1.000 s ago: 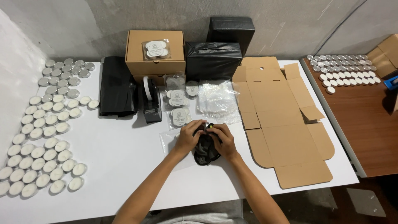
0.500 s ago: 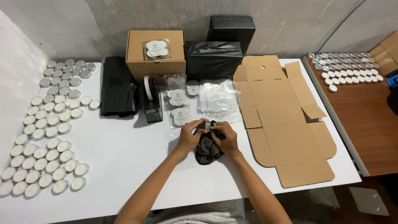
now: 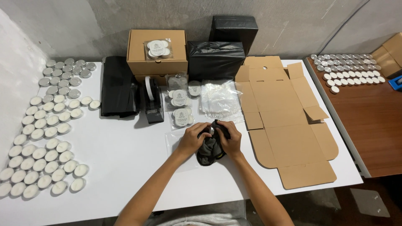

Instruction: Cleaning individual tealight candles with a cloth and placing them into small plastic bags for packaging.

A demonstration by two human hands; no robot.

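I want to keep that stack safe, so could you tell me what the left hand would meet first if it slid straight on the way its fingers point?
Probably the black pouch the left hand already grips, then the right hand; depth is unclear.

Open tabletop on the near left, crowded to the rear and right

Bare white table (image 3: 121,167) lies open between the rows of white tealight candles (image 3: 42,142) at the left edge and the left hand (image 3: 193,139); behind both hands stand clear packets of candles (image 3: 181,104), a black tape dispenser (image 3: 152,101) and stacked clear plastic bags (image 3: 220,99), while the flattened brown cardboard box (image 3: 284,121) blocks the right.
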